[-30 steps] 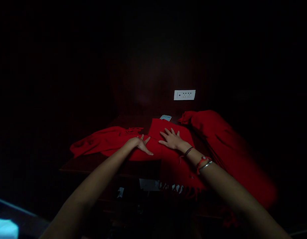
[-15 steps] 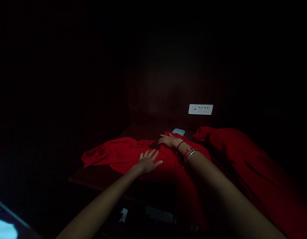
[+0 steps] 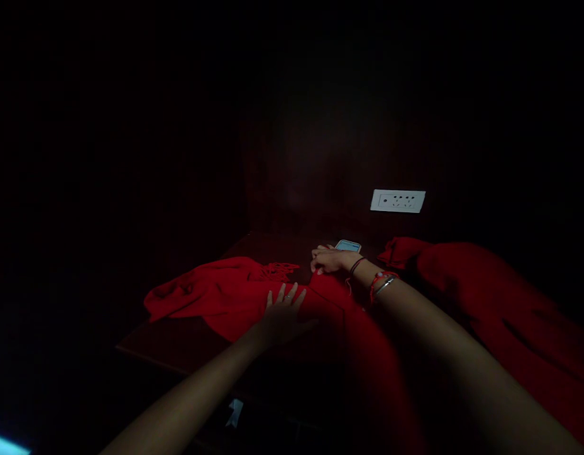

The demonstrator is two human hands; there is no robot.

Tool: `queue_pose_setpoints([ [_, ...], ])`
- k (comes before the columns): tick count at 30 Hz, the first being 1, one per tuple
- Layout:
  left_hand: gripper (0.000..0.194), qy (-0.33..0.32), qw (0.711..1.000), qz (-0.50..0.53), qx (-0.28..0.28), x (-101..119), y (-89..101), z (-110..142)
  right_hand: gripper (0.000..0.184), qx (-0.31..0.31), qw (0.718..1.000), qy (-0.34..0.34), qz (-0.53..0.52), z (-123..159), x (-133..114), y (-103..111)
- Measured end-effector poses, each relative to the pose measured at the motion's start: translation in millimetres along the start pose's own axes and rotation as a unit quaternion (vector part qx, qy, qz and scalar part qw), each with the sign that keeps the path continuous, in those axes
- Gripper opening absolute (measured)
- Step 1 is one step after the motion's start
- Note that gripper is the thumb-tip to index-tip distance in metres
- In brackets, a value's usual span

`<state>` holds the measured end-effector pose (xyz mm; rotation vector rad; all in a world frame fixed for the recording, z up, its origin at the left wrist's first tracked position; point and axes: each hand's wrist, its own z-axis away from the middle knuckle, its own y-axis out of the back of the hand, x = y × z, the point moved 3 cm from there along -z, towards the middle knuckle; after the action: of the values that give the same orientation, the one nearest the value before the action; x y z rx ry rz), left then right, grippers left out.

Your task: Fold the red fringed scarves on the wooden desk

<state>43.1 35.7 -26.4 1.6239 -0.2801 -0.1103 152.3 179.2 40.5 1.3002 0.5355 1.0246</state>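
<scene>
A red fringed scarf (image 3: 235,291) lies spread over a dark wooden surface, with part of it hanging down over the front. My left hand (image 3: 285,316) rests flat on the scarf, fingers spread, a ring on one finger. Farther back, my right hand (image 3: 328,259) has its fingers curled down and closed on the scarf's far edge. Bracelets circle that wrist. Just behind the right hand lies a phone (image 3: 349,246) with a lit screen, partly covered by the hand.
A white socket panel (image 3: 397,201) is set in the dark back wall. More red cloth (image 3: 467,278) lies at the right, beside my right forearm. The wooden surface's front edge (image 3: 150,360) shows at the left. Below hangs a small pale scrap (image 3: 234,412). Most surroundings are too dark to make out.
My right hand's fingers have gone from stretched out to curled on the scarf's edge. My left hand stays spread on the cloth. The view has shifted slightly.
</scene>
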Motion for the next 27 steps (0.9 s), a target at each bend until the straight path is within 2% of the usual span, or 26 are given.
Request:
queue_pose_setpoints([
  [5, 0.082, -0.002, 1.0, -0.006, 0.013, -0.2, -0.4, 0.7, 0.019, -0.025, 1.0, -0.007, -0.013, -4.8, 1.6, 1.3],
  [8, 0.082, -0.002, 1.0, -0.007, 0.019, -0.7, -1.2, 0.3, 0.017, -0.029, 0.998, -0.035, -0.039, -5.1, 12.1, -1.4],
  [12, 0.084, 0.005, 1.0, -0.009, 0.027, -0.4, -2.7, -0.4, 0.017, 0.041, 0.996, -0.074, -0.032, -2.1, 29.0, -5.8],
  [15, 0.084, 0.011, 0.999, -0.011, 0.037, 0.3, -2.2, 0.1, 0.021, 0.108, 0.989, -0.091, -0.033, 0.2, 29.7, -12.9],
  [19, 0.085, 0.039, 0.998, -0.009, 0.041, -2.0, -0.4, 2.8, 0.038, 0.199, 0.972, -0.116, -0.054, 12.0, 7.9, -23.5],
  [21, 0.086, 0.051, 0.998, -0.01, 0.035, -4.1, -0.1, 4.1, 0.044, 0.217, 0.964, -0.136, -0.079, 26.4, -8.4, -28.1],
  [24, 0.084, 0.057, 0.997, -0.019, 0.038, -6.2, 1.5, 4.6, 0.052, 0.199, 0.958, -0.169, -0.123, 58.9, -34.5, -34.2],
  [27, 0.073, -0.027, 0.998, -0.022, 0.058, 0.1, 6.2, 3.6, 0.058, 0.17, 0.954, -0.192, -0.153, 97.8, -61.8, -38.9],
])
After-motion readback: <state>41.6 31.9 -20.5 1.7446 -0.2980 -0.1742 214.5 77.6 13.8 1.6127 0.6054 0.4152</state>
